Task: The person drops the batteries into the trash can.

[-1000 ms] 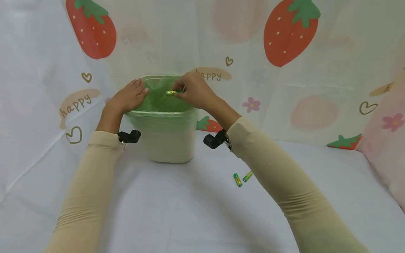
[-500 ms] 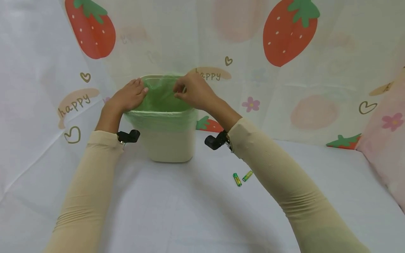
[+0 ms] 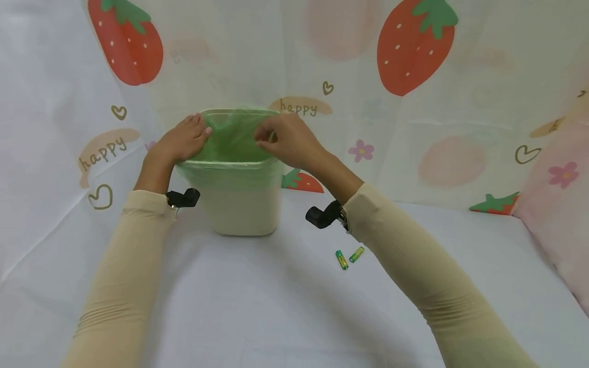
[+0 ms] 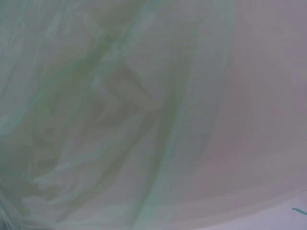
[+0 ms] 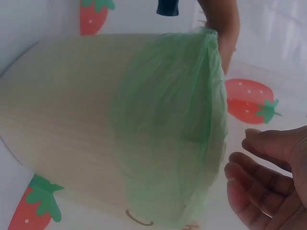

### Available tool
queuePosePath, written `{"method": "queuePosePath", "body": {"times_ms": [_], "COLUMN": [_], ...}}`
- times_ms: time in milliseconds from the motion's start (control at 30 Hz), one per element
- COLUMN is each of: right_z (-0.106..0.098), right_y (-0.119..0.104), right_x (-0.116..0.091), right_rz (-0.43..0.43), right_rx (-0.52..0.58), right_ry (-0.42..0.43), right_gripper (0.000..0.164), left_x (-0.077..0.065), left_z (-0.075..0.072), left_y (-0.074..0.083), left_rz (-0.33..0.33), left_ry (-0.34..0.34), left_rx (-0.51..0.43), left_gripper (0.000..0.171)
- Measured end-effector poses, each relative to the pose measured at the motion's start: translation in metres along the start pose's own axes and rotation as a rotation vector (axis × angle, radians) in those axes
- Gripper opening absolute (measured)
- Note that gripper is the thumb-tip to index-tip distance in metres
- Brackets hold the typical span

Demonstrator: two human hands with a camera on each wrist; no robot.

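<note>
A cream trash bin [image 3: 244, 204] stands upright, lined with a green plastic bag [image 3: 230, 171] folded down over its rim. My left hand [image 3: 181, 138] rests on the bin's left rim. Its wrist view shows only the bag [image 4: 110, 110] and bin wall [image 4: 259, 110] close up. Over the right side of the opening is my right hand [image 3: 287, 138], fingers loosely bent and holding nothing. In the right wrist view that hand [image 5: 268, 177] has thumb and fingertips apart, beside the rim. Two green-and-yellow batteries, a left one [image 3: 341, 259] and a right one [image 3: 356, 254], lie on the table.
The table has a white cloth [image 3: 257, 301]. Behind the bin hangs a pale curtain [image 3: 349, 117] printed with strawberries and "happy". A pink cloth surface [image 3: 561, 220] rises at the right edge.
One second ago my right hand pinched a battery over the bin; by half a second ago it was gone from the fingers. The right hand has since shifted slightly right and down. My left hand stays.
</note>
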State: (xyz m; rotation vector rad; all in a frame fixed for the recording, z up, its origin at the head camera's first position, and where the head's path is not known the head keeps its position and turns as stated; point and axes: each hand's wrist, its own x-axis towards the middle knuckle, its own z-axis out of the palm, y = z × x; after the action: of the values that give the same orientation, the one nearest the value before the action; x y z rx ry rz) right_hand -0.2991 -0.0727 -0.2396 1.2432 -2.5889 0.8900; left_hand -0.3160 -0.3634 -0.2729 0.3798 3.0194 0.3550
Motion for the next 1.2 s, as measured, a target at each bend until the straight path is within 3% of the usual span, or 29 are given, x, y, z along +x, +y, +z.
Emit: {"method": "queuePosePath", "body": {"times_ms": [633, 1200], "right_z": [-0.002, 0.000], "right_y": [0.001, 0.022], "right_x": [-0.057, -0.121], "right_rz": [0.012, -0.035], "right_rx": [-0.055, -0.007], "right_ry": [-0.007, 0.115], "right_gripper": [0.014, 0.011], "left_x": [-0.005, -0.001], "left_z": [0.003, 0.003], "left_y": [-0.006, 0.004], "left_rz": [-0.022, -0.034], "left_ry": [-0.001, -0.010], "left_rx": [-0.012, -0.038], "left_gripper": [0.065, 0.065]}}
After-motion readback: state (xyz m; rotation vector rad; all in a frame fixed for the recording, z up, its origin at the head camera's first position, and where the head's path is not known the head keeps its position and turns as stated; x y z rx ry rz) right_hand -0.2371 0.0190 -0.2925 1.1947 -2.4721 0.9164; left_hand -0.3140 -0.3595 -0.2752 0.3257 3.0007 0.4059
